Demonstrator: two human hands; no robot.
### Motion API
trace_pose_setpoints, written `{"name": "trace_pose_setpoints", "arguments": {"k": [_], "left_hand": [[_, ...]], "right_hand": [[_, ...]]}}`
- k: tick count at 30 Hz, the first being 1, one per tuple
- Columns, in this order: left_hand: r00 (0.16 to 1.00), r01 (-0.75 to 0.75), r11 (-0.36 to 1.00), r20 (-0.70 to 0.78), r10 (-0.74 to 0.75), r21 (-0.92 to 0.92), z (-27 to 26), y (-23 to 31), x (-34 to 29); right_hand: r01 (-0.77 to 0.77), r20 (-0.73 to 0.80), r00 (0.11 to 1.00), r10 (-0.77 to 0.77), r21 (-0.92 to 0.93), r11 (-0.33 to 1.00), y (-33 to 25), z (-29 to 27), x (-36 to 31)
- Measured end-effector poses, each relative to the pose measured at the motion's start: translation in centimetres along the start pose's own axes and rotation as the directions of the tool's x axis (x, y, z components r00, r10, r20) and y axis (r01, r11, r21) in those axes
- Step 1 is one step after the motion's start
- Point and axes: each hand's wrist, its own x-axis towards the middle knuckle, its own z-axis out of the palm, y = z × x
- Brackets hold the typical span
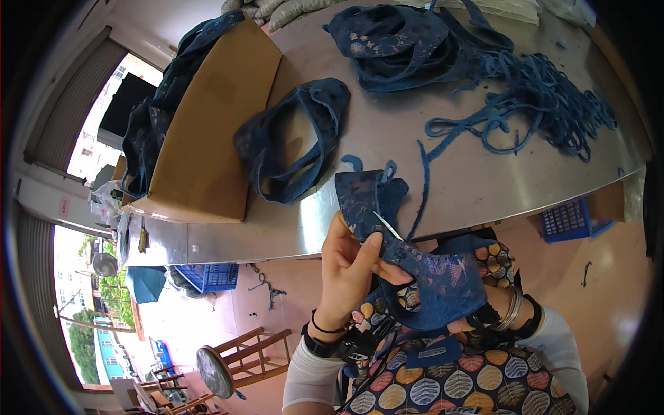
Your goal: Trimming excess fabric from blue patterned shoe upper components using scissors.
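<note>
My left hand (351,259) pinches a blue floral fabric band (443,277) between thumb and fingers, above my lap at the table's near edge. A pointed metal blade of scissors (389,225) lies across the band just beyond my left thumb. My right hand (456,325) is mostly covered by the fabric; only a bit of it and the braceleted wrist show. The blade slants up from that side, and the scissors' handles are hidden. A narrow blue fabric strip (423,187) runs from near the blade toward the tabletop.
On the metal table (290,242) lie a looped blue band (297,142), a stack of blue bands (401,48) and a tangle of thin strips (546,104). A cardboard box (207,131) with more bands stands left. Below are blue crates (567,220) and a wooden stool (242,363).
</note>
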Motion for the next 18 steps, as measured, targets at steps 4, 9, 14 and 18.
{"name": "trace_pose_setpoints", "arguments": {"k": [4,9,14,18], "left_hand": [[0.998,-0.041,0.999,-0.048,0.040,-0.023,0.0,-0.3,-0.4],[0.998,-0.039,0.998,-0.056,0.036,-0.052,0.2,-0.7,-0.4],[1.000,-0.005,1.000,-0.027,0.006,0.024,-1.0,-0.5,-0.4],[0.980,0.190,0.969,0.021,-0.196,0.156,-2.0,2.0,0.5]], "right_hand": [[-0.020,-0.038,0.999,0.015,-0.118,0.993,-5.2,1.0,0.3],[0.142,-0.028,0.989,-0.147,-0.142,0.980,-0.6,0.0,1.2],[-0.045,-0.067,0.997,0.030,-0.234,0.971,-5.2,0.6,0.2],[-0.080,-0.151,0.988,0.042,-0.257,0.963,-7.9,1.1,-0.5]]}}
